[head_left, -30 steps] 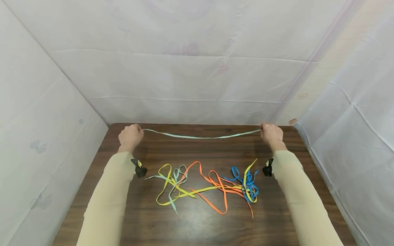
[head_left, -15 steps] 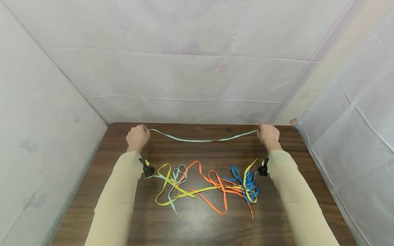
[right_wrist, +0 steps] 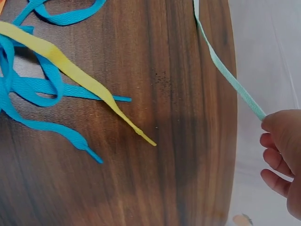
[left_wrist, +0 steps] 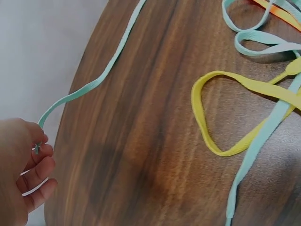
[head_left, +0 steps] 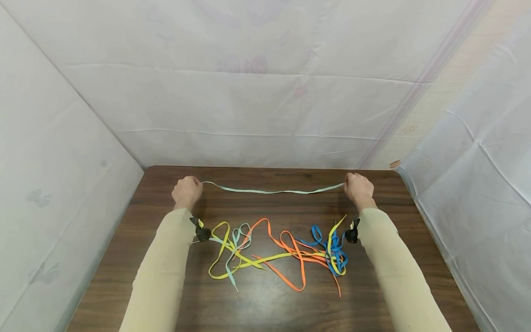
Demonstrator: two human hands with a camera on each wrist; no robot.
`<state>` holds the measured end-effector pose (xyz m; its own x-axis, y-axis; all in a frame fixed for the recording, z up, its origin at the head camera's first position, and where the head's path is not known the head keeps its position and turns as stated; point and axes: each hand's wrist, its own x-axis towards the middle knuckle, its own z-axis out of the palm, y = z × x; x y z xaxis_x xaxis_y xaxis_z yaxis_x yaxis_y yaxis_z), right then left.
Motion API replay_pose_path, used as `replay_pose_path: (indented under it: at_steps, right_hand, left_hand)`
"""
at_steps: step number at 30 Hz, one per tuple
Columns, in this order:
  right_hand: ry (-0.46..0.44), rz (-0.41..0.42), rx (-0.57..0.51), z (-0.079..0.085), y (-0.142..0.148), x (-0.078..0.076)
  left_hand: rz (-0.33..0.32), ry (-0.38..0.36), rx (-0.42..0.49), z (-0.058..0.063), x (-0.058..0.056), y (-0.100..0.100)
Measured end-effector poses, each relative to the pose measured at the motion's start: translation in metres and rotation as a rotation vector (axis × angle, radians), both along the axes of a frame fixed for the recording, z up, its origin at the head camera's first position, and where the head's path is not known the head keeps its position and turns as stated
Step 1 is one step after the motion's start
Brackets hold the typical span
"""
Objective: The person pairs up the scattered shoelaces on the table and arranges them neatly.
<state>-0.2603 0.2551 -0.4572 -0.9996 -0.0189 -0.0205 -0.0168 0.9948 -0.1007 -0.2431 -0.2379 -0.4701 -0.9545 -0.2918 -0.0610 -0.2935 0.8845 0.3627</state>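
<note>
A mint-green shoelace (head_left: 265, 192) stretches between both hands near the table's far edge, sagging slightly in the middle. My left hand (head_left: 186, 192) pinches one end between thumb and forefinger; in the left wrist view a short tip of the lace pokes out below the left fingertips (left_wrist: 38, 141). The other end is pinched by my right hand (head_left: 359, 190), its remaining fingers loosely curled in the right wrist view. Closer to me lie tangled shoelaces: another mint one (left_wrist: 256, 146), a yellow one (left_wrist: 202, 110), an orange one (head_left: 304, 272) and a blue one (right_wrist: 47, 123).
The brown wood-grain table (head_left: 265, 313) has rounded far corners. White sheeting (head_left: 249, 106) rises right behind it and along both sides. Black wrist cameras (head_left: 202, 230) sit over the cream sleeves, close to the tangled laces.
Both hands have come closer together, the left one more, and have then dropped slightly toward me. The held lace has shifted nearer with them. The tangled laces lie as before.
</note>
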Motion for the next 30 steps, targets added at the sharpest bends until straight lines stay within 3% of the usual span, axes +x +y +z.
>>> replay_pose_path:
  at_steps: [11,21,30]
  right_hand:
    - [-0.029,-0.025,-0.076,-0.011,0.004,0.003]
    - [-0.046,-0.061,-0.209,-0.011,0.01,0.008]
    - [-0.047,-0.029,-0.225,-0.019,0.013,0.009]
  left_hand:
    - [0.042,-0.013,0.095,-0.009,0.009,0.005]
    - [0.092,-0.009,0.133,-0.016,0.014,-0.003]
    - [0.124,0.002,0.214,-0.018,0.018,-0.001]
